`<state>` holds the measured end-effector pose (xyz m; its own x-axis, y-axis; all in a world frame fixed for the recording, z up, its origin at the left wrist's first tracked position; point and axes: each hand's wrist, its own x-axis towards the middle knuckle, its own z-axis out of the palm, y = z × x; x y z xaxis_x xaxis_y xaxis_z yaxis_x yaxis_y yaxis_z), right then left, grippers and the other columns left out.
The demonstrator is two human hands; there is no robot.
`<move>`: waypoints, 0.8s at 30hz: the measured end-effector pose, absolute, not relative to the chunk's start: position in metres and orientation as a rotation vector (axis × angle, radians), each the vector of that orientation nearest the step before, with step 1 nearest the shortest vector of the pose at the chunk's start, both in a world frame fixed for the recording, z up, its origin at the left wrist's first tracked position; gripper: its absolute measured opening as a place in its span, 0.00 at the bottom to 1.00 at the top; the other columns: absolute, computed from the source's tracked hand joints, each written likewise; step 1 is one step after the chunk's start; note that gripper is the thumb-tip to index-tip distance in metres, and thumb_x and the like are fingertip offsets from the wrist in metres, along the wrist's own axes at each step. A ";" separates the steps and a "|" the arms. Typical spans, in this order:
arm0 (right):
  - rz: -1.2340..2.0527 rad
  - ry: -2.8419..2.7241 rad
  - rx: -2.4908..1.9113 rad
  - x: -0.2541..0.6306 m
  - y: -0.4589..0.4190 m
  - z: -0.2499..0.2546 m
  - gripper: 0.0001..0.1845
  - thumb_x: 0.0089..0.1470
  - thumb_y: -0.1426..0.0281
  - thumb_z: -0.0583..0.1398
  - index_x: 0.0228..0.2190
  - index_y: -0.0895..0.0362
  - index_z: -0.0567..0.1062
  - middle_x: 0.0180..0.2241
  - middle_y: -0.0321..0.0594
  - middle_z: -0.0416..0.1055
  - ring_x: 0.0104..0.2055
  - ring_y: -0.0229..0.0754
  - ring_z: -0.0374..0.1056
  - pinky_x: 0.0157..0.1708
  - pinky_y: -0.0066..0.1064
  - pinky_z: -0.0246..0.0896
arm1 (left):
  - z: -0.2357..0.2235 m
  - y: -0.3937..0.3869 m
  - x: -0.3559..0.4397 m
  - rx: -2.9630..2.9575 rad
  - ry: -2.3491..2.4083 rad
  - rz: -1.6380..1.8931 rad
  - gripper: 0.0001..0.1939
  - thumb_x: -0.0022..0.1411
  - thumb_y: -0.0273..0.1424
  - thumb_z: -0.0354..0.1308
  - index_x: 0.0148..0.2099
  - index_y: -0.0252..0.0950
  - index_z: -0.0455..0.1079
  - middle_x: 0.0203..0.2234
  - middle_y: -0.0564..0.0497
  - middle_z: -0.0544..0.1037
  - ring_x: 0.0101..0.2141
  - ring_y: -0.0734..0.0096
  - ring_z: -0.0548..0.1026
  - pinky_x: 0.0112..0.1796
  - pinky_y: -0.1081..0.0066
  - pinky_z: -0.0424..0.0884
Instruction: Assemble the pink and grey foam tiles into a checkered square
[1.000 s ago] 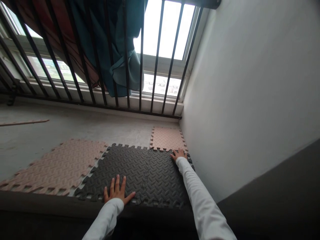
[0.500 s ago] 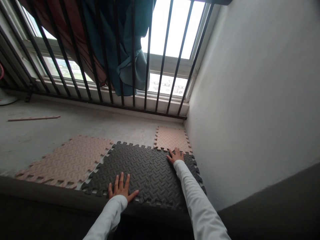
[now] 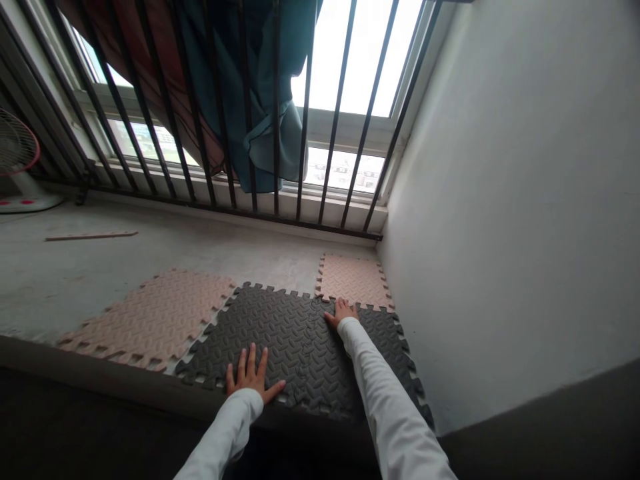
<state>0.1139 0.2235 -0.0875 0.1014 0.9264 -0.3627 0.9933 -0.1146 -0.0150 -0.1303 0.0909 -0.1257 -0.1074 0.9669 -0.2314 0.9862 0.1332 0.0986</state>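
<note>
Fingers (image 3: 253, 357) spread flat, the left hand (image 3: 249, 381) rests on the near edge of the left dark tile (image 3: 260, 317), gripping nothing. That tile looks properly joined to the right dark tile (image 3: 330, 360), so I'd call that seam done. The left pink tile (image 3: 160, 313) isn't, imo: floor (image 3: 250, 250) shows in the gap beside the dark pair. Right hand (image 3: 343, 311) also looks open, lying on the right dark tile's far edge, where the back pink tile (image 3: 353, 277) meets it. Teeth half hidden, can't tell if they're fully locked. Past that, a thin strip (image 3: 91, 236) lies loose before the railing (image 3: 276, 133).
</note>
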 end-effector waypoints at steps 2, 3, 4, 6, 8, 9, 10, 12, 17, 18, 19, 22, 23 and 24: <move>-0.381 1.967 2.121 0.107 0.224 -0.084 0.39 0.49 0.50 0.37 0.56 0.61 0.42 0.60 0.45 0.35 0.60 0.44 0.30 0.55 0.45 0.24 | -0.127 0.090 -0.130 1.947 2.179 -0.070 0.42 0.43 0.56 0.45 0.58 0.44 0.45 0.60 0.49 0.42 0.58 0.57 0.38 0.52 0.50 0.33; -0.350 2.028 2.104 0.103 0.224 -0.084 0.38 0.50 0.50 0.37 0.56 0.60 0.41 0.60 0.45 0.35 0.60 0.43 0.30 0.55 0.44 0.24 | -0.127 0.090 -0.130 1.953 2.180 -0.050 0.42 0.43 0.55 0.45 0.58 0.44 0.46 0.60 0.49 0.42 0.58 0.57 0.38 0.52 0.50 0.33; -0.322 2.097 2.086 0.099 0.224 -0.085 0.37 0.50 0.51 0.36 0.57 0.59 0.40 0.60 0.43 0.34 0.60 0.42 0.29 0.55 0.44 0.23 | -0.127 0.090 -0.130 1.953 2.180 -0.039 0.42 0.43 0.55 0.45 0.58 0.44 0.46 0.60 0.49 0.42 0.58 0.56 0.38 0.52 0.50 0.33; -0.304 2.180 2.065 0.090 0.221 -0.089 0.36 0.51 0.52 0.35 0.57 0.58 0.38 0.60 0.39 0.32 0.61 0.41 0.27 0.56 0.44 0.22 | -0.126 0.089 -0.129 1.930 2.178 -0.058 0.42 0.43 0.55 0.46 0.58 0.44 0.46 0.60 0.49 0.42 0.58 0.57 0.38 0.52 0.51 0.33; -0.328 2.161 2.080 0.084 0.221 -0.095 0.37 0.50 0.51 0.34 0.57 0.59 0.40 0.60 0.38 0.31 0.61 0.41 0.27 0.56 0.45 0.20 | -0.124 0.089 -0.129 1.911 2.177 -0.083 0.42 0.43 0.54 0.47 0.58 0.44 0.46 0.60 0.49 0.42 0.58 0.57 0.38 0.52 0.51 0.33; -0.347 2.137 2.086 0.082 0.221 -0.096 0.37 0.50 0.51 0.35 0.56 0.59 0.41 0.60 0.39 0.32 0.61 0.42 0.27 0.56 0.45 0.21 | -0.123 0.089 -0.128 1.911 2.173 -0.085 0.42 0.43 0.54 0.47 0.58 0.44 0.46 0.60 0.49 0.42 0.58 0.57 0.38 0.52 0.51 0.32; -0.361 2.121 2.082 0.081 0.222 -0.096 0.38 0.50 0.51 0.35 0.56 0.59 0.42 0.60 0.40 0.33 0.60 0.42 0.28 0.56 0.46 0.21 | -0.122 0.089 -0.128 1.912 2.169 -0.080 0.42 0.43 0.54 0.47 0.58 0.44 0.46 0.60 0.49 0.42 0.58 0.57 0.38 0.52 0.51 0.32; -0.370 2.125 2.024 0.083 0.227 -0.090 0.38 0.49 0.50 0.38 0.56 0.58 0.45 0.60 0.41 0.36 0.60 0.43 0.32 0.55 0.47 0.20 | -0.121 0.089 -0.128 1.909 2.157 -0.071 0.42 0.43 0.54 0.48 0.58 0.44 0.45 0.60 0.49 0.42 0.58 0.56 0.37 0.52 0.50 0.32; -0.373 1.974 2.032 0.096 0.228 -0.069 0.46 0.41 0.45 0.50 0.56 0.56 0.45 0.59 0.49 0.38 0.59 0.50 0.37 0.54 0.48 0.29 | -0.118 0.089 -0.129 1.919 2.134 -0.030 0.42 0.42 0.54 0.48 0.59 0.43 0.45 0.60 0.48 0.42 0.58 0.54 0.37 0.52 0.49 0.31; -0.357 1.860 2.134 0.099 0.226 -0.068 0.49 0.38 0.44 0.51 0.56 0.56 0.44 0.59 0.53 0.37 0.59 0.53 0.39 0.53 0.49 0.34 | -0.117 0.089 -0.129 1.915 2.118 -0.027 0.43 0.42 0.54 0.48 0.59 0.43 0.45 0.60 0.47 0.42 0.58 0.54 0.37 0.52 0.49 0.31; -0.335 1.739 2.237 0.101 0.224 -0.068 0.51 0.36 0.44 0.52 0.56 0.57 0.43 0.58 0.57 0.38 0.58 0.56 0.41 0.51 0.50 0.39 | -0.115 0.089 -0.129 1.906 2.099 -0.029 0.43 0.42 0.54 0.48 0.59 0.43 0.45 0.60 0.47 0.41 0.58 0.53 0.36 0.52 0.48 0.31; -0.297 1.551 2.397 0.106 0.221 -0.075 0.52 0.35 0.42 0.51 0.56 0.56 0.46 0.55 0.62 0.47 0.54 0.62 0.49 0.45 0.53 0.48 | -0.108 0.086 -0.126 1.868 2.054 -0.054 0.44 0.42 0.53 0.48 0.59 0.41 0.43 0.60 0.46 0.39 0.58 0.53 0.34 0.52 0.48 0.30; -0.308 1.600 2.405 0.108 0.222 -0.078 0.51 0.34 0.41 0.51 0.55 0.56 0.48 0.54 0.62 0.50 0.52 0.63 0.51 0.43 0.54 0.49 | -0.105 0.085 -0.124 1.859 2.047 -0.057 0.45 0.42 0.53 0.48 0.59 0.41 0.42 0.60 0.46 0.38 0.58 0.53 0.34 0.52 0.48 0.29; -0.327 1.674 2.402 0.110 0.224 -0.081 0.50 0.34 0.41 0.51 0.54 0.55 0.51 0.52 0.61 0.53 0.51 0.64 0.52 0.42 0.55 0.50 | -0.102 0.085 -0.123 1.848 2.042 -0.058 0.45 0.42 0.53 0.48 0.60 0.40 0.41 0.60 0.45 0.38 0.58 0.53 0.34 0.52 0.48 0.29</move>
<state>0.1099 0.2237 -0.0810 0.3362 0.8961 -0.2899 0.9393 -0.3415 0.0335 -0.1227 0.0845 -0.1021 -0.0592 0.9498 -0.3071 0.9657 0.1325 0.2234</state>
